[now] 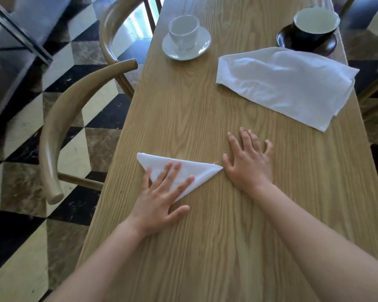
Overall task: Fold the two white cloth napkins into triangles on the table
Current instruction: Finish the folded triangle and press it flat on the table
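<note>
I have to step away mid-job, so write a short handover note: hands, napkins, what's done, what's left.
Left hand: open, fingers flat, pressing on the small folded napkin.
Right hand: open, flat on the bare table, its thumb beside the small napkin's right tip.
Small napkin: already a neat triangle near the table's left edge.
Large napkin: farther back on the right, loosely folded, next to the black cup and saucer.
Done: one triangle.
Left: fold the large napkin into a triangle.
</note>
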`<action>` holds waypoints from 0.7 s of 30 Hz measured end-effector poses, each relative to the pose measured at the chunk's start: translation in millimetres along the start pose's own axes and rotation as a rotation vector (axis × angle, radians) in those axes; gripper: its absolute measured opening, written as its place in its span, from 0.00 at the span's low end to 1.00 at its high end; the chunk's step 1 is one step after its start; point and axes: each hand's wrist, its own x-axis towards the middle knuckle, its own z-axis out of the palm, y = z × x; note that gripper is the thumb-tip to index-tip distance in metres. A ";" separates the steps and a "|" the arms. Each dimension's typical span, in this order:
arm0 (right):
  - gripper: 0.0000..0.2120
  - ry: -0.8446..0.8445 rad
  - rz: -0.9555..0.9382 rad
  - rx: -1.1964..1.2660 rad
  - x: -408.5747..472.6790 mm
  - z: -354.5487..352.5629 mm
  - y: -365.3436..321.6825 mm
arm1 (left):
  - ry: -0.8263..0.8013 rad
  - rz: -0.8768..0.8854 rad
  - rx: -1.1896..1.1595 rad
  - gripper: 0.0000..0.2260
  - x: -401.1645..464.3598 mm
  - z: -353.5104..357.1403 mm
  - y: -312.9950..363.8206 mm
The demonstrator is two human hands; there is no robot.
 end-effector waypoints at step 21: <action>0.28 0.031 0.027 0.064 83.0 8.4 -0.5 | -0.063 -0.053 0.111 0.30 218.5 -28.8 -108.8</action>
